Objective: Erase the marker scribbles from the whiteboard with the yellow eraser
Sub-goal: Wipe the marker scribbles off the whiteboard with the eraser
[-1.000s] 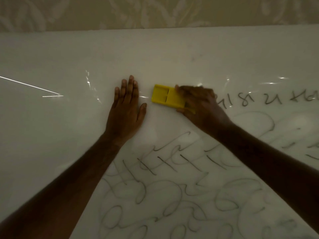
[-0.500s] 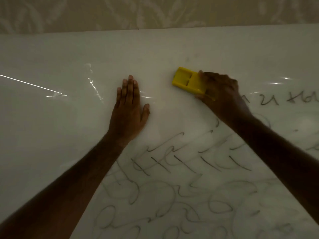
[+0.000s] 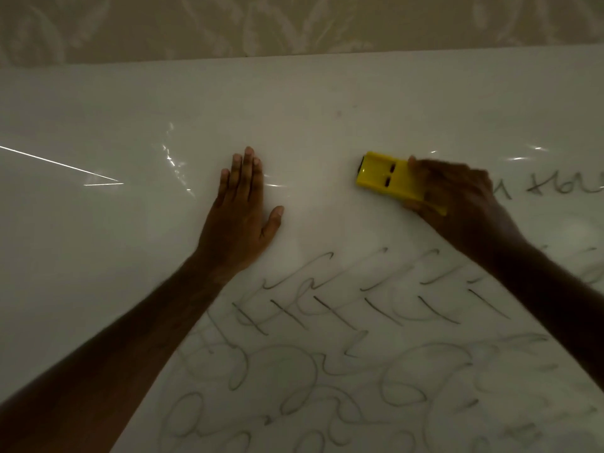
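My left hand (image 3: 240, 214) lay flat on the whiteboard (image 3: 98, 240), fingers straight and together, thumb spread aside. To its right, apart from it, my right hand (image 3: 457, 201) gripped the yellow eraser (image 3: 384, 174) against the board. Marker scribbles (image 3: 327, 371) covered the area below both hands and beyond my right hand.

Left hand (image 3: 240, 217) lay flat, palm down, fingers straight and together, thumb spread, forearm running toward the near left corner. Right hand (image 3: 457, 197) gripped the yellow rectangular plastic eraser (image 3: 389, 176), fingers curled over its right end, forearm extending toward the right edge.
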`<state>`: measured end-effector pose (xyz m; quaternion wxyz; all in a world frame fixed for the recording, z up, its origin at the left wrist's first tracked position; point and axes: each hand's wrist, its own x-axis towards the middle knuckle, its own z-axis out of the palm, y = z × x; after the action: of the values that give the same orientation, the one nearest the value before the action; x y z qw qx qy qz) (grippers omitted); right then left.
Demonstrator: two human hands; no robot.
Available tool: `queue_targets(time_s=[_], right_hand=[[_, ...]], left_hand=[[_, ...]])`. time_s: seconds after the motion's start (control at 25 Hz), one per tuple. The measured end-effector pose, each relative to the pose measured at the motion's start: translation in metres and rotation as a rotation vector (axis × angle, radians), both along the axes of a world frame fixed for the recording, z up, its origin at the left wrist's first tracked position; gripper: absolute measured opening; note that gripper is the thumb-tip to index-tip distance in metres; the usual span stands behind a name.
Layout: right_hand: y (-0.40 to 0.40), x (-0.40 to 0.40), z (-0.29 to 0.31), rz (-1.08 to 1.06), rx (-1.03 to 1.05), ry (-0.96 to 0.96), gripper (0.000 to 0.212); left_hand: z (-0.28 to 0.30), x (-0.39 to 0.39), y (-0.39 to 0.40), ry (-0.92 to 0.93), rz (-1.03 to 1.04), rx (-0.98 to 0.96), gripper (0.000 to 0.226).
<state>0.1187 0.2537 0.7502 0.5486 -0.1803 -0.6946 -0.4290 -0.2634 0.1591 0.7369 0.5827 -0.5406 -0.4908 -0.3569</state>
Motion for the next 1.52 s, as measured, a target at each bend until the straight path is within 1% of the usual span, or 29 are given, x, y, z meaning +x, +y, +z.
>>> queue_targets(time_s=[0.08,0.16,0.28,0.36,0.44,0.52,0.6,0.68,0.76,0.84,0.92,1.0,1.08,1.16,1.24,1.36,1.44,1.52], right_hand=[[0.001,-0.007,0.026,0.036,-0.038,0.057,0.067],[0.001,-0.030,0.028,0.060,-0.040,0.059,0.066],[-0.003,-0.041,-0.011,0.052,0.041,-0.037,0.061],[-0.003,-0.024,-0.044,0.040,0.057,-0.118,0.059],[0.001,0.006,-0.056,0.008,0.061,-0.132,0.056],[0.010,0.033,-0.044,-0.020,0.036,-0.050,0.056],[0.017,0.046,-0.012,-0.020,-0.023,0.062,0.062],[0.016,0.036,0.022,0.007,-0.056,0.118,0.066],[0.014,0.012,0.034,0.027,-0.060,0.112,0.067],[0.011,-0.004,0.020,0.038,-0.024,0.073,0.065],[0.006,-0.002,-0.013,0.041,0.048,-0.008,0.061],[0.005,0.016,-0.046,0.031,0.074,-0.088,0.059],[0.008,0.042,-0.058,-0.014,0.067,-0.117,0.059],[0.015,0.065,-0.046,-0.060,0.063,-0.069,0.058],[0.020,0.075,-0.016,-0.056,0.042,0.026,0.061],[0.022,0.055,0.023,-0.005,-0.026,0.113,0.065],[0.020,0.038,0.014,0.008,-0.011,0.101,0.064],[0.016,0.037,-0.017,0.011,0.045,0.023,0.061]], left_hand=[[0.007,0.017,0.007,0.023,-0.009,0.004,0.085],[0.013,0.037,0.015,0.035,-0.023,0.004,0.084],[0.014,0.052,0.022,0.024,-0.030,0.010,0.083],[0.012,0.051,0.022,0.030,-0.028,0.014,0.082],[0.010,0.051,0.022,0.037,-0.020,0.023,0.082],[0.009,0.056,0.023,0.026,-0.024,0.020,0.082],[0.008,0.061,0.025,0.010,-0.028,0.019,0.083],[0.009,0.068,0.029,0.008,-0.025,0.029,0.083],[0.012,0.076,0.032,0.017,-0.028,0.040,0.083],[0.016,0.081,0.035,0.027,-0.026,0.044,0.083],[0.018,0.084,0.037,0.036,-0.020,0.037,0.083],[0.018,0.086,0.037,0.046,-0.010,0.032,0.083],[0.016,0.090,0.037,0.046,-0.003,0.038,0.084],[0.015,0.094,0.039,0.038,0.005,0.041,0.085],[0.016,0.099,0.042,0.041,0.015,0.035,0.087],[0.019,0.103,0.043,0.042,0.011,0.040,0.088],[0.020,0.105,0.044,0.048,0.004,0.043,0.087],[0.019,0.106,0.044,0.049,0.000,0.039,0.087]])
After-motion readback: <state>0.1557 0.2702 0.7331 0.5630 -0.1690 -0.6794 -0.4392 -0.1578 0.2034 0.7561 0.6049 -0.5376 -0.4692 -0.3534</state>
